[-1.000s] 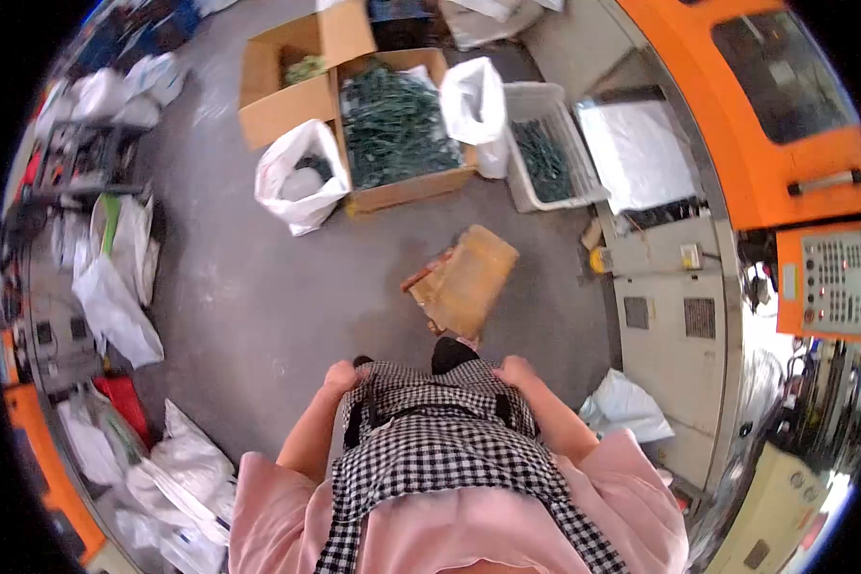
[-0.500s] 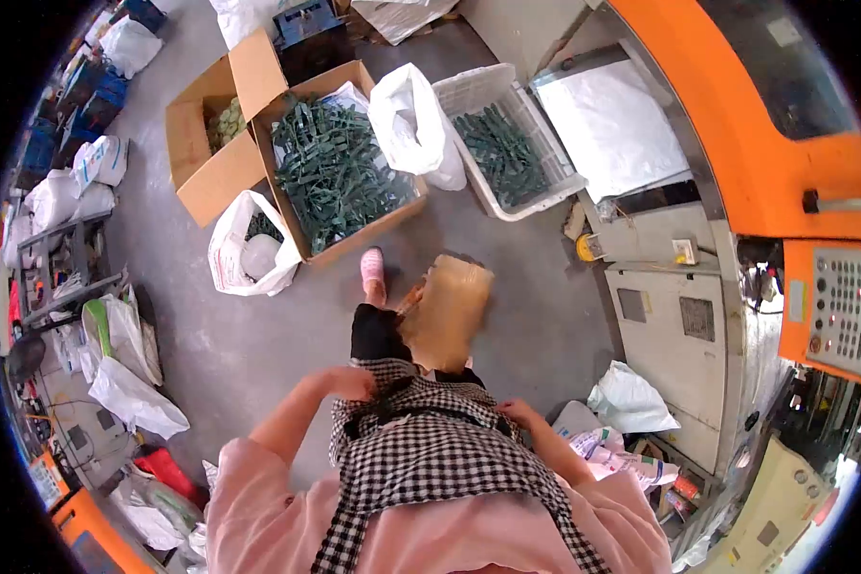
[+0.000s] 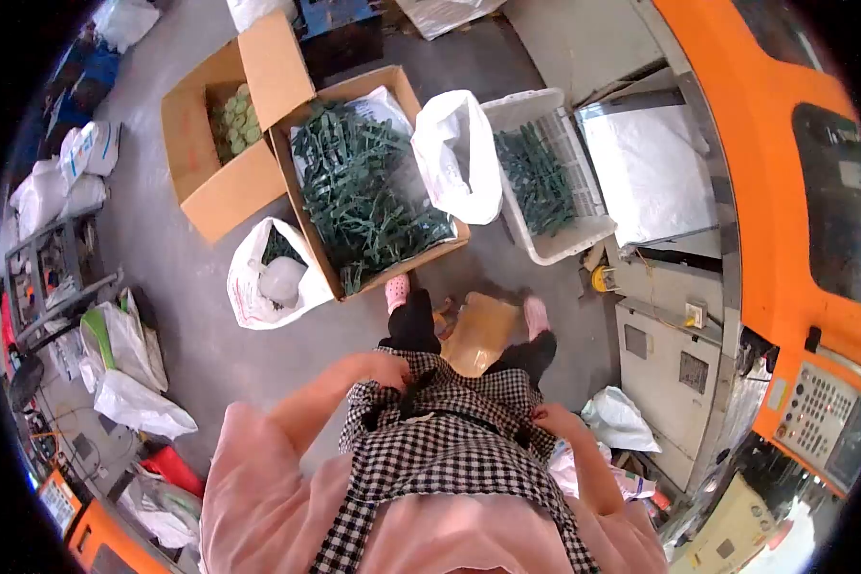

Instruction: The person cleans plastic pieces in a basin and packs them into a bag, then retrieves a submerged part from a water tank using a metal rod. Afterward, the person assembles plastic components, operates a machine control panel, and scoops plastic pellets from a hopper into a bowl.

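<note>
My left hand (image 3: 385, 369) is closed on the black-and-white checked apron (image 3: 469, 435) at its left side. On the other side, my right hand (image 3: 557, 419) has its fingers closed on the apron's edge. Below the apron my feet in pink shoes stand apart, with a flat brown cardboard piece (image 3: 480, 333) on the floor between them. Just ahead of my feet is an open cardboard box (image 3: 311, 230) full of dark green strips (image 3: 359, 182). A white bag (image 3: 456, 158) hangs over its right edge.
A white crate (image 3: 598, 230) with green strips is right of the box. Left are another box (image 3: 228, 201) with pale green pieces and a white sack (image 3: 249, 287). An orange machine (image 3: 770, 191) and grey cabinet (image 3: 665, 383) line the right; a metal rack (image 3: 67, 311) and bags stand left.
I have moved nearer to the boxes, and my feet now stand on either side of the cardboard. My left hand has risen and moved right with the apron.
</note>
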Action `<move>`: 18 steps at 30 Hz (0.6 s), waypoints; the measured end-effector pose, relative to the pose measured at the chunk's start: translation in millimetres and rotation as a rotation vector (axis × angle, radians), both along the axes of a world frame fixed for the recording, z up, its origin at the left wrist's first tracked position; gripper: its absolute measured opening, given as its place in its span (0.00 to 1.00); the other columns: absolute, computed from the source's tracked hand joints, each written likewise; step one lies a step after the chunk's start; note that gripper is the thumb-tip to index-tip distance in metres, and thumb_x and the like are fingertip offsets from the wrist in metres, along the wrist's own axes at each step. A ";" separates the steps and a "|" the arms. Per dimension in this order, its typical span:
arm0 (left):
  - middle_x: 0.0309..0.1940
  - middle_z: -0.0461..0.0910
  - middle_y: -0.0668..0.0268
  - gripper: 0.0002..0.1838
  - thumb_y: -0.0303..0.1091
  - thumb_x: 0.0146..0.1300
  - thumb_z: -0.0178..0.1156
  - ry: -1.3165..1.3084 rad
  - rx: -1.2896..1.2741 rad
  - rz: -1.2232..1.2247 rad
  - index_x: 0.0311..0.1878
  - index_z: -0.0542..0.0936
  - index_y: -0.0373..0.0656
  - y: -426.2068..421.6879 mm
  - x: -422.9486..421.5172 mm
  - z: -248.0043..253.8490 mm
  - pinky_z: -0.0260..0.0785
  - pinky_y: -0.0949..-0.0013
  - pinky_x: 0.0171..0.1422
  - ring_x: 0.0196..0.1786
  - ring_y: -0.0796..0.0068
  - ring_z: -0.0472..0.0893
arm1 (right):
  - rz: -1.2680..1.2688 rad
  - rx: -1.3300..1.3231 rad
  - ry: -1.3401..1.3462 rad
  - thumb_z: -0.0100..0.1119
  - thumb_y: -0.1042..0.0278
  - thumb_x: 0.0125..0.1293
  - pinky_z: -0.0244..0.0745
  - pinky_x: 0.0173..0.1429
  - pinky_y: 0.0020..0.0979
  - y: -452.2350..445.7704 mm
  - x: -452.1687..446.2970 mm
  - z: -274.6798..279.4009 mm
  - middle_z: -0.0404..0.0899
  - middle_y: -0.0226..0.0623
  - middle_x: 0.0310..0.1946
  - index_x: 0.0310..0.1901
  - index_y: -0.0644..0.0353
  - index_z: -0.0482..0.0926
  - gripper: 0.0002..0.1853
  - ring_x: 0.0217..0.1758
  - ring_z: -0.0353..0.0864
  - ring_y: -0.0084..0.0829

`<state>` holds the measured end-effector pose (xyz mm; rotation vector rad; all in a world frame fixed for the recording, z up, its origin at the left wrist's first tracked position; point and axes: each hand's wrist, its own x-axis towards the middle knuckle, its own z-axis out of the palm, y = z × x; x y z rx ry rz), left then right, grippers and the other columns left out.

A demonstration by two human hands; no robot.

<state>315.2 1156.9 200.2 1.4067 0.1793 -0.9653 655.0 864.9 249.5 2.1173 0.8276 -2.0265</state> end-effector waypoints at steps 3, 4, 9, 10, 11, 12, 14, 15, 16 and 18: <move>0.24 0.79 0.60 0.15 0.38 0.53 0.58 -0.007 -0.025 0.078 0.37 0.79 0.34 10.2 -1.8 2.8 0.67 0.63 0.34 0.29 0.69 0.75 | 0.154 -0.113 0.131 0.61 0.69 0.52 0.69 0.38 0.27 48.0 9.7 23.6 0.79 0.33 0.28 0.38 0.64 0.79 0.12 0.32 0.73 0.23; 0.22 0.77 0.60 0.15 0.38 0.51 0.58 -0.045 -0.096 0.139 0.33 0.78 0.33 3.9 -6.6 -16.5 0.67 0.64 0.33 0.28 0.70 0.74 | 0.204 -0.076 0.153 0.61 0.69 0.52 0.70 0.38 0.27 60.5 14.4 26.1 0.79 0.33 0.28 0.38 0.64 0.79 0.12 0.32 0.73 0.23; 0.15 0.70 0.60 0.14 0.37 0.48 0.60 -0.045 -0.139 0.297 0.26 0.76 0.32 9.1 9.1 -16.4 0.63 0.63 0.29 0.23 0.73 0.70 | 0.359 -0.084 0.259 0.59 0.71 0.52 0.70 0.39 0.27 153.4 64.1 0.0 0.80 0.33 0.27 0.38 0.65 0.80 0.12 0.33 0.75 0.23; 0.14 0.71 0.60 0.16 0.39 0.49 0.61 0.033 -0.161 0.396 0.23 0.75 0.31 2.0 9.5 -19.8 0.64 0.63 0.29 0.22 0.71 0.72 | 0.335 -0.129 0.267 0.59 0.71 0.52 0.71 0.39 0.27 177.0 72.8 -8.8 0.80 0.33 0.27 0.38 0.65 0.80 0.11 0.33 0.75 0.23; 0.14 0.71 0.60 0.16 0.39 0.49 0.61 0.043 -0.180 0.428 0.23 0.75 0.31 0.0 10.5 -26.2 0.64 0.63 0.29 0.22 0.71 0.72 | 0.315 -0.174 0.272 0.59 0.70 0.53 0.71 0.39 0.27 204.7 82.4 -18.5 0.80 0.33 0.27 0.38 0.66 0.80 0.11 0.33 0.76 0.24; 0.14 0.73 0.60 0.18 0.41 0.49 0.61 -0.006 -0.139 0.459 0.23 0.75 0.31 1.2 11.6 -36.2 0.65 0.62 0.29 0.23 0.70 0.74 | 0.393 -0.118 0.257 0.59 0.70 0.54 0.72 0.39 0.27 242.2 87.9 -16.9 0.80 0.32 0.26 0.36 0.66 0.80 0.10 0.33 0.77 0.24; 0.17 0.77 0.59 0.20 0.45 0.51 0.60 -0.042 0.076 0.607 0.24 0.77 0.33 6.0 17.8 -77.7 0.67 0.62 0.30 0.24 0.68 0.78 | 0.254 -0.110 0.213 0.59 0.68 0.57 0.74 0.40 0.28 283.3 111.1 -55.9 0.81 0.33 0.28 0.34 0.66 0.80 0.09 0.33 0.78 0.26; 0.19 0.79 0.59 0.20 0.46 0.52 0.60 -0.028 0.237 0.716 0.25 0.78 0.34 13.3 19.2 -109.8 0.69 0.61 0.30 0.26 0.67 0.79 | 0.032 -0.173 0.170 0.58 0.67 0.58 0.75 0.41 0.30 276.8 137.5 -95.6 0.81 0.34 0.30 0.34 0.65 0.80 0.10 0.33 0.79 0.27; 0.20 0.79 0.58 0.19 0.44 0.54 0.62 0.265 0.178 0.923 0.27 0.79 0.33 37.5 33.0 -114.4 0.69 0.63 0.31 0.26 0.68 0.79 | -0.113 -0.094 -0.005 0.58 0.66 0.59 0.75 0.43 0.32 264.4 157.1 -134.7 0.80 0.35 0.34 0.37 0.64 0.80 0.10 0.37 0.79 0.29; 0.22 0.79 0.56 0.19 0.44 0.55 0.64 0.505 0.201 0.908 0.31 0.78 0.33 64.6 61.2 -169.4 0.70 0.63 0.33 0.29 0.67 0.79 | -0.235 -0.024 -0.199 0.57 0.64 0.60 0.75 0.46 0.34 224.9 199.3 -224.6 0.80 0.37 0.38 0.40 0.63 0.79 0.11 0.40 0.79 0.30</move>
